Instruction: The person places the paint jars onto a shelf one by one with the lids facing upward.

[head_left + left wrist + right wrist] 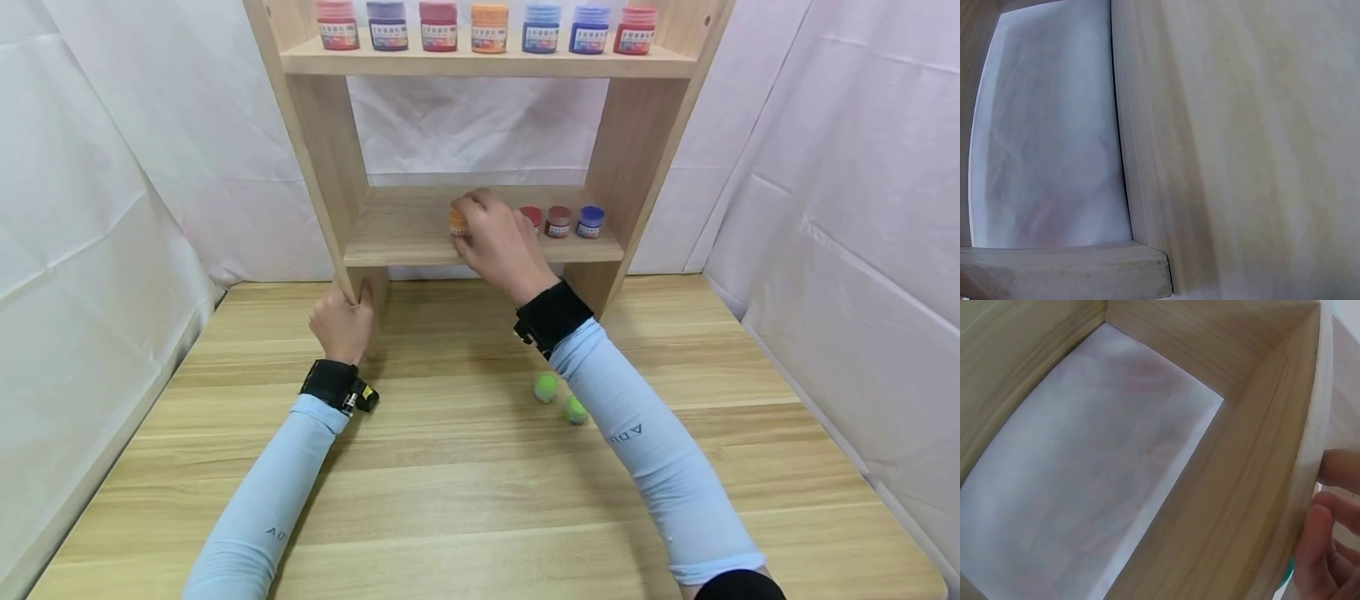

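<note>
My right hand pinches an orange-lidded paint jar at the middle of the lower shelf; the hand covers part of the jar. Just right of that hand stand a red-lidded jar, a brown-red jar and a blue jar. Low on the left, my left hand grips the front edge of the shelf unit's left side panel. In the right wrist view, the right hand's fingers appear beside the shelf edge, and the jar is not clearly visible there.
Several paint jars in different colours, among them a yellow-orange one, line the upper shelf. Two green-lidded jars stand on the wooden table near the right forearm. White cloth surrounds the table.
</note>
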Demonstrator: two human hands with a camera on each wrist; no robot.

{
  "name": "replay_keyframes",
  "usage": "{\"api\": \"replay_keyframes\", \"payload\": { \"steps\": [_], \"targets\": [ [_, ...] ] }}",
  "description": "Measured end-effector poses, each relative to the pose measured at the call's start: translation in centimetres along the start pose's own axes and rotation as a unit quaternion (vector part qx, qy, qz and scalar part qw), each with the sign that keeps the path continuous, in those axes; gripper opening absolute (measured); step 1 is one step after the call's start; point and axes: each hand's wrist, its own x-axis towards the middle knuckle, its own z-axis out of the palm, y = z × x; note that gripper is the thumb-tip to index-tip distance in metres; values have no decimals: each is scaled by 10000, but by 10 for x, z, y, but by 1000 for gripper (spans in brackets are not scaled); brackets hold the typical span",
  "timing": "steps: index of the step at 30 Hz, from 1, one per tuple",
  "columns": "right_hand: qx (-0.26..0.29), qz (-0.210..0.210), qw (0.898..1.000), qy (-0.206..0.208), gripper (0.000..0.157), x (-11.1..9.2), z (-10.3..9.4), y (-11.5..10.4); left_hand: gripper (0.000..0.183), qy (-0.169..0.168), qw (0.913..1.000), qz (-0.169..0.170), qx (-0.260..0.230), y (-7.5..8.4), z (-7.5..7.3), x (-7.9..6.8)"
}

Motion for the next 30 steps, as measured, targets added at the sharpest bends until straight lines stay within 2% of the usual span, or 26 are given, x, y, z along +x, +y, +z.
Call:
{"api": "replay_keyframes", "payload": {
  "steps": [6,13,18,21,23,25,28,30],
  "targets": [
    [64,-244,9994,249,39,-13,-6,9,27,33,10000,37,-32,1,0,1],
    [316,-550,9962,602,16,-39,-11,25,26,64,9999,89,-15,0,0,1],
    [243,-697,9942,778,12,-62,-14,33,28,70,9999,77,64,-1,-1,-2],
    [395,-736,9932,809,10,-74,-14,36,29,59,9999,75,97,-2,-1,-1],
    [527,-716,9938,665,9,-81,-13,39,29,45,9999,73,101,-2,-2,-1],
    [632,-663,9952,343,7,-89,-11,43,29,56,9999,72,95,-2,-1,0],
    [725,-449,9954,-443,6,-102,-8,52,29,74,9999,72,105,-2,1,0],
    [755,-224,9912,-1063,7,-111,-4,59,29,84,9999,74,101,-2,2,0]
  ]
}}
